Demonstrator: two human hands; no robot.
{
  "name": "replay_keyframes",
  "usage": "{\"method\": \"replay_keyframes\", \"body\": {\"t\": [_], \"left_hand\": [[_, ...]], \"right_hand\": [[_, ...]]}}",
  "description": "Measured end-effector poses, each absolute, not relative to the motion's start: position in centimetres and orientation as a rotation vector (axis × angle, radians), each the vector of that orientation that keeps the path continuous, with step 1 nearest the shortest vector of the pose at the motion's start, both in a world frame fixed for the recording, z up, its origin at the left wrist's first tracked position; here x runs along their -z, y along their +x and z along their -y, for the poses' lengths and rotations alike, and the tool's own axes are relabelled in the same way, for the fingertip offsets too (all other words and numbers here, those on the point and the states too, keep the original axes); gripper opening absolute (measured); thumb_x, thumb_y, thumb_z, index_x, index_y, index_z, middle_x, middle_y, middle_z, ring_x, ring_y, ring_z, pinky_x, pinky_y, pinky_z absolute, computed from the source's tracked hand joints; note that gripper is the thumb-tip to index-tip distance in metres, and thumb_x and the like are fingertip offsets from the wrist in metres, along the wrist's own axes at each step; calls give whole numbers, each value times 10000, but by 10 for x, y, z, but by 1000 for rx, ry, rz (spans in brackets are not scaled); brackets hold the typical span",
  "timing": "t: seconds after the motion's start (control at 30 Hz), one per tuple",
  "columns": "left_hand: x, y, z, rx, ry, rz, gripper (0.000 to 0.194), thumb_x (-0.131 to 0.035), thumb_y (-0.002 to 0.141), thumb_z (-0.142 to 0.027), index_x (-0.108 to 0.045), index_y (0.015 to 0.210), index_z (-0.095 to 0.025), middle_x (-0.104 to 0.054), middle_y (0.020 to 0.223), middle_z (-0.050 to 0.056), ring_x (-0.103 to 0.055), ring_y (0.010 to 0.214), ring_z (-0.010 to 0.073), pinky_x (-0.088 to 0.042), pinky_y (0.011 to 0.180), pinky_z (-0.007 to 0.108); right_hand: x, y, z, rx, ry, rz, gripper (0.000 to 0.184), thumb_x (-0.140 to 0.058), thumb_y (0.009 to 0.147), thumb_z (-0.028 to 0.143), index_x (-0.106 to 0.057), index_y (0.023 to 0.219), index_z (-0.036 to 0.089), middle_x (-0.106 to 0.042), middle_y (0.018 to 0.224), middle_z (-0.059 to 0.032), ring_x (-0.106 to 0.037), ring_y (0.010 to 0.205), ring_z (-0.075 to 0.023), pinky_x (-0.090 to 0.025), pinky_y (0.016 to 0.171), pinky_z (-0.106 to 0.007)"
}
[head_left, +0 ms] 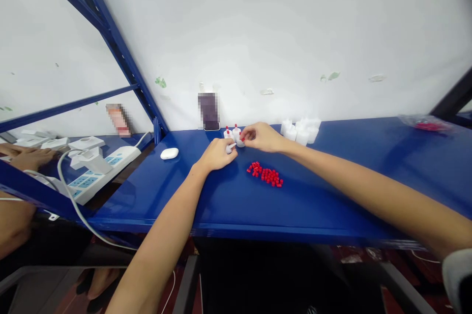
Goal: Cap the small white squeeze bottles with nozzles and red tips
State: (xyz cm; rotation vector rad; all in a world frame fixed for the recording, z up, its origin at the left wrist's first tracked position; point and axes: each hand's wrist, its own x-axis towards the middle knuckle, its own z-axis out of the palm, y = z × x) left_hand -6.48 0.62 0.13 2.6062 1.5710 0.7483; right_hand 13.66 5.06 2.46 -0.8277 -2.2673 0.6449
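My left hand [220, 154] is closed around a small white squeeze bottle [230, 148], whose pointed nozzle sticks out to the right, uncapped. Just right of it, my right hand [261, 137] pinches a small red cap [242, 140] near the nozzle; the two look apart. Behind both hands stand a few white bottles [236, 131] topped with red tips. A loose pile of red caps [268, 175] lies on the blue table [236, 206] in front of my right hand. Past my right wrist stands a cluster of several white bottles [302, 134].
A white earbud case [169, 154] lies to the left, and a phone [209, 111] leans on the wall. Beyond the blue frame post [121, 53] are a power strip [106, 171] with plugs and another person's hands [31, 156]. A plastic bag [427, 125] with red pieces lies far right.
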Motion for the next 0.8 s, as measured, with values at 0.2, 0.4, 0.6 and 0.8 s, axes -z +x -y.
{"method": "replay_keyframes", "body": {"t": [0.2, 0.4, 0.6, 0.8], "left_hand": [[1, -63, -8, -819, 2560, -1506, 139, -521, 835, -292, -585, 788, -178, -618, 697, 11, -545, 629, 151, -369, 624, 268], [4, -61, -11, -863, 2507, -1461, 196, -484, 895, -353, -573, 875, -179, -631, 753, 16, -560, 647, 155, -399, 659, 264], [6, -59, -10, -808, 2541, -1472, 205, -492, 900, -378, -565, 859, -191, -614, 721, 11, -555, 640, 165, -388, 646, 268], [6, -59, -10, -838, 2531, -1422, 215, -475, 910, -356, -589, 934, -175, -657, 790, 30, -594, 687, 173, -406, 665, 264]], "right_hand": [[-20, 127, -45, -712, -820, 2111, 131, -626, 740, 135, -666, 863, 158, -726, 759, -27, -681, 735, -164, -500, 705, -262], [-21, 123, -45, -514, -780, 2095, 145, -595, 782, 142, -708, 872, 152, -723, 877, -57, -652, 780, -159, -489, 753, -284], [-19, 125, -46, -602, -797, 2005, 153, -596, 734, 111, -662, 865, 156, -713, 782, -29, -659, 726, -153, -499, 716, -270], [-13, 124, -47, -770, -732, 2059, 92, -586, 782, 153, -596, 872, 171, -708, 792, -26, -673, 734, -155, -494, 702, -264]]}}
